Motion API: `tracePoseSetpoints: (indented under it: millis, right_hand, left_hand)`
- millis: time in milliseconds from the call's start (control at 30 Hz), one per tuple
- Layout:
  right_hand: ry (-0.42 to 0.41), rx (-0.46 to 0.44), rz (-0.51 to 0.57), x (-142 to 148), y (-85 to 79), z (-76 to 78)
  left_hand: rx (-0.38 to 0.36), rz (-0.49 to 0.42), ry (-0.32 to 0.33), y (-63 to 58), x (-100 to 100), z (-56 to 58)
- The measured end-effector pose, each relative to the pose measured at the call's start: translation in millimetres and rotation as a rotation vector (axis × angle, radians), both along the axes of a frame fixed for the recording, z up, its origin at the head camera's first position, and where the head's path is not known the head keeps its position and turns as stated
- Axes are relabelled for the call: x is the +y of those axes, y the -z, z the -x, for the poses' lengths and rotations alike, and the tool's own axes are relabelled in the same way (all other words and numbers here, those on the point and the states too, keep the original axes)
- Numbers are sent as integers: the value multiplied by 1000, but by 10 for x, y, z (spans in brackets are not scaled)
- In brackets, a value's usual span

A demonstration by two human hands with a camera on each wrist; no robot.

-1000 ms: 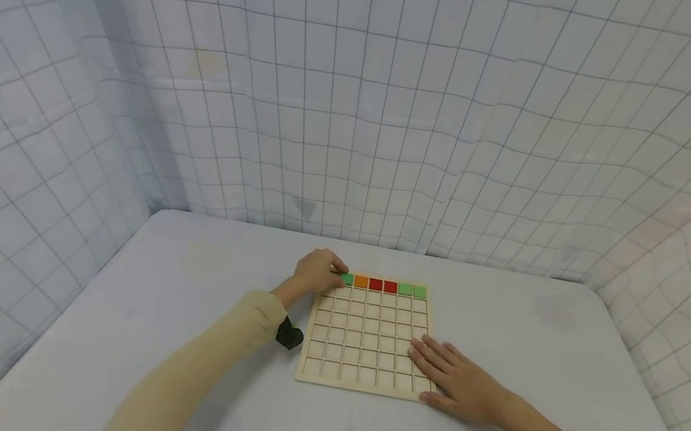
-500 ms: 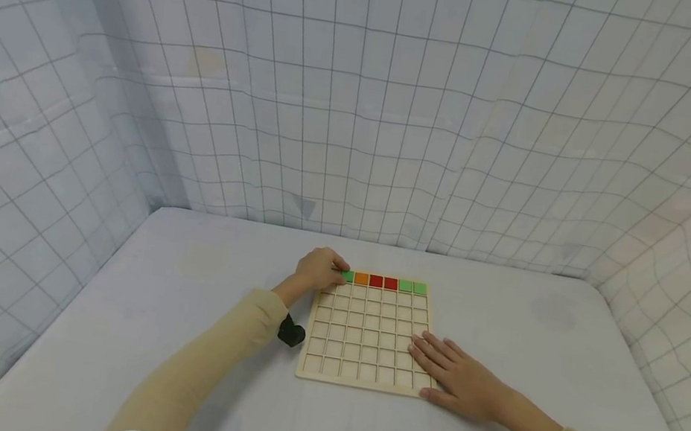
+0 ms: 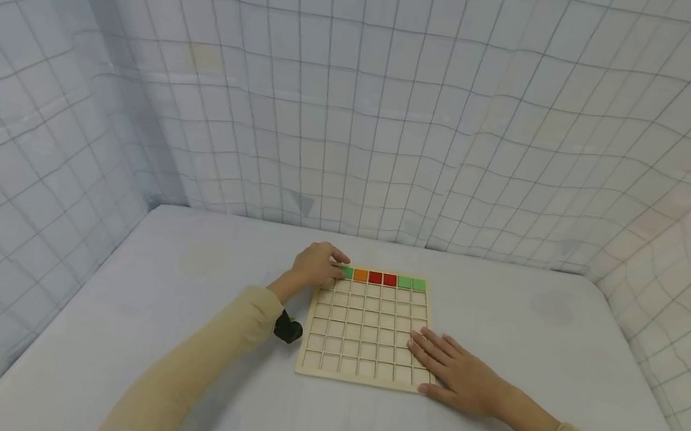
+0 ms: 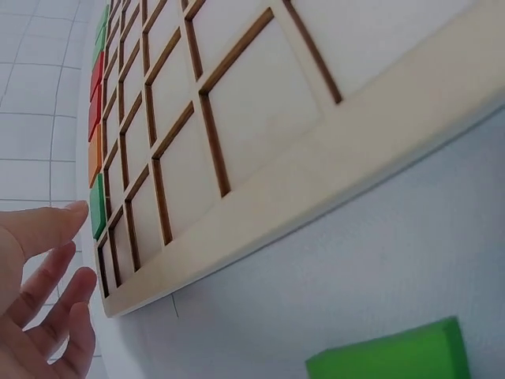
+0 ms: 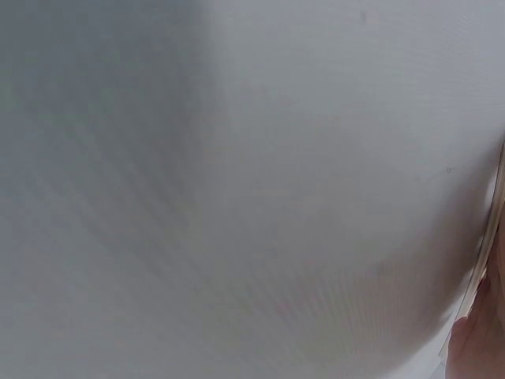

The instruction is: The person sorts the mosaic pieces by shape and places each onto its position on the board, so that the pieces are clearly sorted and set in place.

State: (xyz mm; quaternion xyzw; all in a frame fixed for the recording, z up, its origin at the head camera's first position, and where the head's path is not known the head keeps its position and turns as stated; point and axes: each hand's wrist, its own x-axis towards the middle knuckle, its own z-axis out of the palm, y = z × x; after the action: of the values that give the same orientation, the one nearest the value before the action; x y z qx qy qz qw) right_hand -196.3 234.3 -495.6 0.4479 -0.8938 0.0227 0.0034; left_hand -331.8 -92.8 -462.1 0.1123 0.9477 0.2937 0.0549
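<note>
A light wooden grid board (image 3: 353,379) lies flat on the white table. Along its far row sit coloured square tiles: a green tile (image 4: 97,207) nearest the left corner, then an orange tile (image 3: 361,275), two red and two light green. My left hand (image 3: 314,265) is at the far left corner, its thumb and fingers spread apart beside that green tile with nothing between them. My right hand (image 3: 462,377) rests flat with straight fingers over the board's near right corner. The right wrist view catches only the edge of that hand (image 5: 477,347).
Another green tile (image 4: 390,355) lies on the table to the left of the board, mostly hidden by the left wrist camera (image 3: 288,328) in the head view. A grid-patterned white curtain (image 3: 377,100) encloses the table at the back and sides.
My left fingers, earlier close on the leftmost green tile, have parted slightly from it, and the tile now sits level in the row. My right hand stays on the board.
</note>
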Motion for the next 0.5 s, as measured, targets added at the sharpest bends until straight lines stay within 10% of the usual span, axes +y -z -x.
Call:
tracePoseSetpoints:
  millis: [500]
  right_hand:
    - [4, 16, -4, -12, -8, -3]
  left_hand:
    - [109, -43, -8, -79, -167, -199]
